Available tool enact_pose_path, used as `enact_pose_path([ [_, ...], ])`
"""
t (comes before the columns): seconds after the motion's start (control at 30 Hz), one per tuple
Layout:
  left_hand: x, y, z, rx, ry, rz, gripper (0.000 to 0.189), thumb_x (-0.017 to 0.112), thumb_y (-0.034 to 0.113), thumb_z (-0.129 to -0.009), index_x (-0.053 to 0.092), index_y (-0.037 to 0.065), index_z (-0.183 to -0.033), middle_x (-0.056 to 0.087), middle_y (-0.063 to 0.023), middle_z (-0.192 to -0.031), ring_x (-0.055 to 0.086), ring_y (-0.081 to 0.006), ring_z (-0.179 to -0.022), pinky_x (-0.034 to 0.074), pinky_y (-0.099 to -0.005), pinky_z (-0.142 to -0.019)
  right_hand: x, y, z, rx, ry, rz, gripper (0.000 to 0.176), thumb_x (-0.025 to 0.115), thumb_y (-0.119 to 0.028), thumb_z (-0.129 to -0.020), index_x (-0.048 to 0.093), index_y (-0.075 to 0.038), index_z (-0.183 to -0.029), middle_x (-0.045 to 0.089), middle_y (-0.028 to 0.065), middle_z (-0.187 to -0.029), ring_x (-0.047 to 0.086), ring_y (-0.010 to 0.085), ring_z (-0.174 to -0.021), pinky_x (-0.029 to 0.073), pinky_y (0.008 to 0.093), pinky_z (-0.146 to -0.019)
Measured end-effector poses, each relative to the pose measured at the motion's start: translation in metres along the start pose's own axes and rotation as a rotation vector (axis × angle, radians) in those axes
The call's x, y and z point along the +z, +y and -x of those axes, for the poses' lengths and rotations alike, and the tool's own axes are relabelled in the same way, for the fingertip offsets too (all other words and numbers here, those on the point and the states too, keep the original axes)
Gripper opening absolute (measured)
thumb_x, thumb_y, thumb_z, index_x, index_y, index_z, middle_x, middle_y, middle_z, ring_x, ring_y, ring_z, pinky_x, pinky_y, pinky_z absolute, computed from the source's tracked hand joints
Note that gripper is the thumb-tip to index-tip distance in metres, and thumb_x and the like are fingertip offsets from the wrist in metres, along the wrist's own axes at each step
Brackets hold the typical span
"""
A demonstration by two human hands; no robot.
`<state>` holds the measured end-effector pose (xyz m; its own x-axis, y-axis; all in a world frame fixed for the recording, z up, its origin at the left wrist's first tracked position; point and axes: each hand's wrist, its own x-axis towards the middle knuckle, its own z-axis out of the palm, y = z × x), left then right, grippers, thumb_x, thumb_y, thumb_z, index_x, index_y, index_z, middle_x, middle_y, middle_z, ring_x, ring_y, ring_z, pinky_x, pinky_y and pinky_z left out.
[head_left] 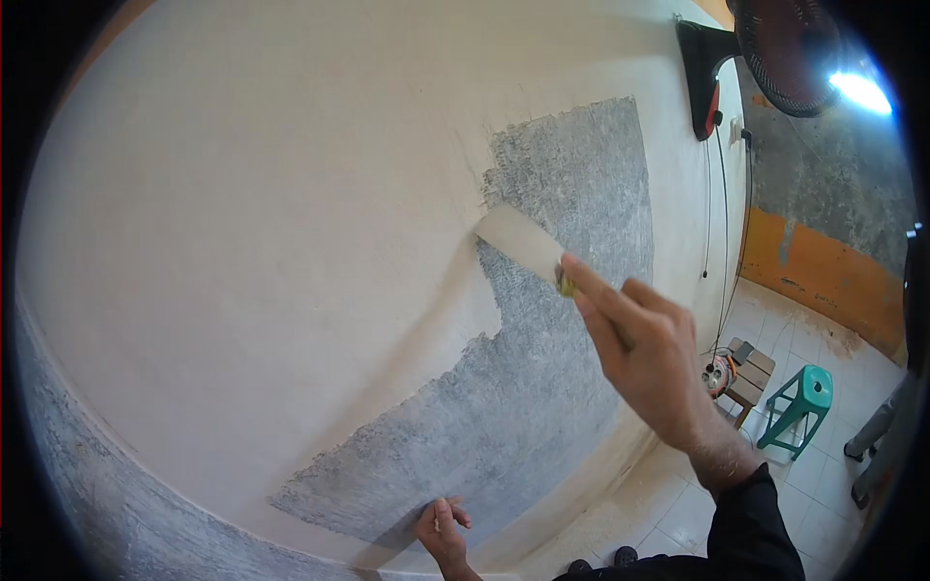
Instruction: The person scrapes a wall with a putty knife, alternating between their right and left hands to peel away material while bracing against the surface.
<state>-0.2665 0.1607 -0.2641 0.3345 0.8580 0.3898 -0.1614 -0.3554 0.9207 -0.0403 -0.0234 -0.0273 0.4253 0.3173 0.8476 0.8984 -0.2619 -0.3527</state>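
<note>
My right hand (644,349) is closed round the handle of a putty knife (520,240), index finger stretched along it. The wide pale blade lies at the ragged edge between the cream-coloured coat (291,242) and the rough grey patch (572,184) of the wall. Most of the handle is hidden by my fingers. Low in the view, my left hand (446,528) is near the lower part of the grey patch with its fingers curled in. Whether it holds anything small, I cannot make out. A dark shadow falls beside it.
A fan (790,53) is mounted on the wall at upper right, cords hanging below it. On the tiled floor stand a small wooden stool (751,378) with an orange cable reel (717,376), and a green plastic stool (802,412). Another person's legs (877,431) show at far right.
</note>
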Motion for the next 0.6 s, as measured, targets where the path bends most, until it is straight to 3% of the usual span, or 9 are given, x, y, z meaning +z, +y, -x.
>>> enact_pose_path([
  [0.2, 0.003, 0.003, 0.001, -0.027, 0.063, 0.019, 0.045, 0.050, 0.029, -0.100, 0.064, -0.008, -0.080, 0.051, -0.0047, -0.052, 0.049, -0.0128, -0.044, 0.040, -0.0266, -0.044, 0.000, -0.013, -0.024, -0.061, 0.158, 0.084, 0.034, 0.063, -0.018, -0.094, 0.063, -0.016, -0.129, 0.047, 0.0026, -0.058, 0.038, 0.0101, -0.041, 0.033, 0.0318, -0.040],
  [0.3, 0.006, 0.009, 0.002, -0.059, 0.050, 0.024, 0.045, 0.051, 0.030, -0.100, 0.065, -0.008, -0.081, 0.053, -0.0047, -0.053, 0.050, -0.0122, -0.047, 0.041, -0.0274, -0.049, 0.004, 0.004, -0.015, -0.042, 0.128, 0.041, 0.034, 0.063, -0.019, -0.095, 0.063, -0.017, -0.129, 0.047, 0.0018, -0.057, 0.039, 0.0095, -0.041, 0.033, 0.0318, -0.040],
  [0.4, 0.005, 0.008, 0.000, -0.024, 0.018, 0.010, 0.045, 0.050, 0.029, -0.100, 0.063, -0.009, -0.080, 0.051, -0.0048, -0.053, 0.048, -0.0122, -0.044, 0.040, -0.0264, -0.043, 0.017, 0.001, -0.029, -0.015, 0.176, 0.054, 0.034, 0.063, -0.019, -0.095, 0.063, -0.017, -0.129, 0.047, 0.0012, -0.056, 0.040, 0.0086, -0.042, 0.033, 0.0314, -0.040],
  [0.6, 0.009, 0.007, 0.000, -0.038, 0.025, 0.019, 0.044, 0.050, 0.029, -0.101, 0.063, -0.009, -0.082, 0.051, -0.0043, -0.054, 0.048, -0.0122, -0.044, 0.040, -0.0261, -0.044, 0.019, 0.015, -0.009, -0.039, 0.161, 0.003, 0.032, 0.059, -0.022, -0.097, 0.063, -0.016, -0.128, 0.047, 0.0007, -0.056, 0.038, 0.0081, -0.041, 0.033, 0.0296, -0.039],
])
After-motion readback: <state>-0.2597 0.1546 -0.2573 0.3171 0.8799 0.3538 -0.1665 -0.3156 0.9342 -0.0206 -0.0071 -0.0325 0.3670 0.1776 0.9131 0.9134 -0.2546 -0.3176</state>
